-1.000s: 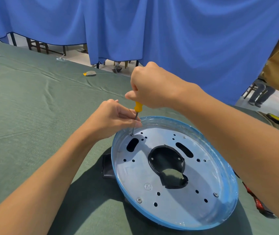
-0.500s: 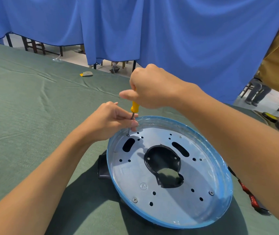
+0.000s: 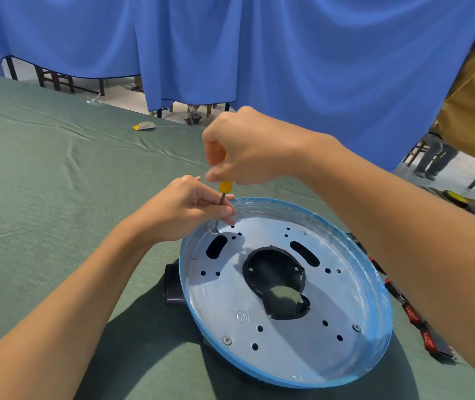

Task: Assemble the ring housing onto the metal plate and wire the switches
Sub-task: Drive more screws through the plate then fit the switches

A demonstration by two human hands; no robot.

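Round blue-rimmed metal plate (image 3: 296, 336) lies flat over black ring housing (image 3: 172, 287).

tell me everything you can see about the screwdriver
The screwdriver has a yellow, plastic-looking handle and a thin grey metal shaft. It stands nearly upright, leaning slightly. The right hand grips the handle from above and hides most of it, so only its lower end shows. The left hand pinches the shaft partway down. The tip meets a screw at the far left edge of the metal plate.
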